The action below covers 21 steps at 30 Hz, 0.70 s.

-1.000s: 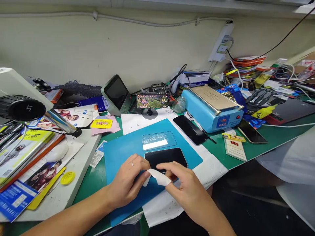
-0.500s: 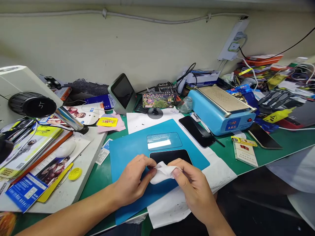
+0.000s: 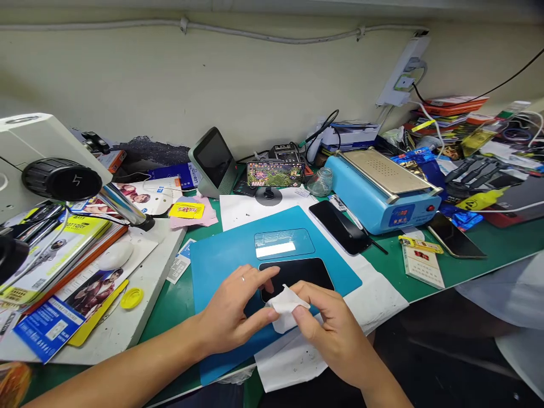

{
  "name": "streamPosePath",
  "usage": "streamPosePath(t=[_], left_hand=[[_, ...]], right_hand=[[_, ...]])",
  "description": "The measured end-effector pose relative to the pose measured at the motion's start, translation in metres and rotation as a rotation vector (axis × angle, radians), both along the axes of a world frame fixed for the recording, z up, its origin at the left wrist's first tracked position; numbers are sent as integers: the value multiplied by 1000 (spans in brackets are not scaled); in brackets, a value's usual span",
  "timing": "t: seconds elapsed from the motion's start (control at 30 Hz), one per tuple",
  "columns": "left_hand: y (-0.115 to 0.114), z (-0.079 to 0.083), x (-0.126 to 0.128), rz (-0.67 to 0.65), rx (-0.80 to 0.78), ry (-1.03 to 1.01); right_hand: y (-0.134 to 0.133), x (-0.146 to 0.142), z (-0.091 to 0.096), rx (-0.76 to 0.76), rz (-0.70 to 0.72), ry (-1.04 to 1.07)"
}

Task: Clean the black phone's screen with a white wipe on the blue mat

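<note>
A small white wipe (image 3: 284, 306) is pinched between both hands just above the near edge of a blue work mat (image 3: 221, 260). My left hand (image 3: 233, 309) grips its left side with thumb and fingers closed. My right hand (image 3: 329, 323) pinches its right side. Just beyond my fingers a black phone (image 3: 304, 271) lies screen up on the mat. Behind it lies a clear glass screen protector (image 3: 284, 243).
A blue heating plate machine (image 3: 382, 190) stands at right, with two more dark phones (image 3: 340, 226) (image 3: 455, 238) beside it. A phone on a stand (image 3: 275, 174) shows a game. A microscope arm (image 3: 63, 170) and stacked packages (image 3: 55, 266) fill the left.
The wipe went from a stretched strip to a crumpled, folded wad held between both hands. The hands drew closer together near the black phone.
</note>
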<state>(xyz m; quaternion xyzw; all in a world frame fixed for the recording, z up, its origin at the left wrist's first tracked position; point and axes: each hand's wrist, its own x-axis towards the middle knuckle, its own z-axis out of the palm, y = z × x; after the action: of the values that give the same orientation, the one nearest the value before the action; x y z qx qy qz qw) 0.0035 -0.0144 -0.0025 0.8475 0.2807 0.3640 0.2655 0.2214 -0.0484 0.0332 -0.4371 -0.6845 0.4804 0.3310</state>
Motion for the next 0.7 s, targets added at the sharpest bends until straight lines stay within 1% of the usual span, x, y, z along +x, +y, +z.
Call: streamPosePath(t=[0.13, 0.2, 0.3, 0.37, 0.47, 0.53, 0.57, 0.67, 0.7], left_hand=[[0, 2, 1, -1, 85, -53], [-1, 3, 1, 35, 105, -79], [-1, 4, 1, 71, 121, -71], [0, 3, 1, 93, 110, -55], [0, 0, 2, 149, 50, -34], [0, -3, 2, 177, 3, -13], [0, -4, 2, 184, -20, 5], [1, -5, 2, 179, -86, 79], [1, -5, 2, 173, -99, 100]], right_hand=[[-1, -1, -3, -83, 25, 78], [-1, -6, -4, -116, 6, 103], [0, -10, -5, -122, -40, 78], [2, -7, -6, -116, -86, 74], [8, 6, -5, -116, -168, 85], [11, 19, -3, -74, -263, 55], [13, 25, -2, -26, -345, 26], [15, 43, 0, 203, -671, -122], [15, 48, -1, 277, -739, -180]])
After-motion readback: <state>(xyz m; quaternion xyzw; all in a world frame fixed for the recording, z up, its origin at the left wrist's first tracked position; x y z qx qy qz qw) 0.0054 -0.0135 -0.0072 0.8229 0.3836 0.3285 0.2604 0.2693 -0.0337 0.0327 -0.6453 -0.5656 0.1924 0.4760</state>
